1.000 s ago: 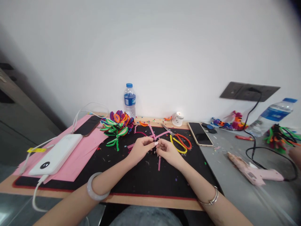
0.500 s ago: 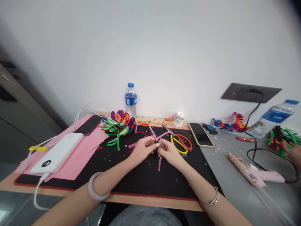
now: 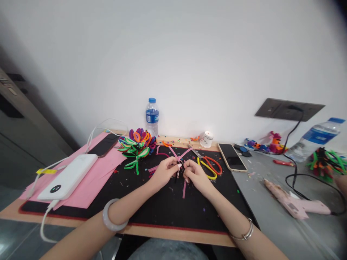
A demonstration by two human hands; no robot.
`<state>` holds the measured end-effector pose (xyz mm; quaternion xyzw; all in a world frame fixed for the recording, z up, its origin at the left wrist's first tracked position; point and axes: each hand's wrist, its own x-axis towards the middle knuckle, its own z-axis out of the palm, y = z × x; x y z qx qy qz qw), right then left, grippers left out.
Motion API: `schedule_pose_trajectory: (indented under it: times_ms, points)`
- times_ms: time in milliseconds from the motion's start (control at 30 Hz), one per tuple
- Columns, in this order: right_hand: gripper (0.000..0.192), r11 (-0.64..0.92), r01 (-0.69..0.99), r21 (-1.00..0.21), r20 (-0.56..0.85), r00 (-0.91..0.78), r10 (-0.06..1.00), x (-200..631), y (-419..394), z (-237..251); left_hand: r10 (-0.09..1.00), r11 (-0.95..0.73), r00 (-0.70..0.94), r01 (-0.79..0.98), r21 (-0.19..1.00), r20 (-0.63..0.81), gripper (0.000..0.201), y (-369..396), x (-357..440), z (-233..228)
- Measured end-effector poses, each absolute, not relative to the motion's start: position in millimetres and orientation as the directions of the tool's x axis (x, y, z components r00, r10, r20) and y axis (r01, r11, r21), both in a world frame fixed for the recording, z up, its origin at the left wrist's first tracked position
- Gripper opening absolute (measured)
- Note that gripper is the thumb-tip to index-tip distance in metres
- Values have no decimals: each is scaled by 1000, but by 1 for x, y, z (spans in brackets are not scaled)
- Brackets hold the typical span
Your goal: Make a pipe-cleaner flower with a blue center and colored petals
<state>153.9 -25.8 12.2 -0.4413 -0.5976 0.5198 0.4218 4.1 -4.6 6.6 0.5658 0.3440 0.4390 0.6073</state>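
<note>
Both the left hand [image 3: 165,172] and the right hand [image 3: 195,174] pinch crossed pink pipe cleaners [image 3: 181,156] above the black mat [image 3: 162,202]; a loose pinch could let the twist unwind.

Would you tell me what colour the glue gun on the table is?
Pale pink: the glue gun, clearest in the head view.

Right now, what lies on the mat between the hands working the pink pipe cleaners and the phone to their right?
In the head view, scissors with one yellow and one red handle lie on the black mat, between the right hand and the phone.
</note>
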Motion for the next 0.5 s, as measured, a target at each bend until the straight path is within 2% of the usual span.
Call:
schedule_pose_trajectory:
  times_ms: [100,200,500]
  points:
    - [6,86,109,-990,59,-232,971,155,-25,10,924,64,381,-229,971,29,25,-4,3,10]
    - [11,93,130,-987,60,-238,969,156,-24,8,928,92,373,-289,953,23,26,-4,2,12]
    - [14,41,148,-988,-2,-279,960,154,-25,9,939,155,341,-322,934,-38,26,-5,0,13]
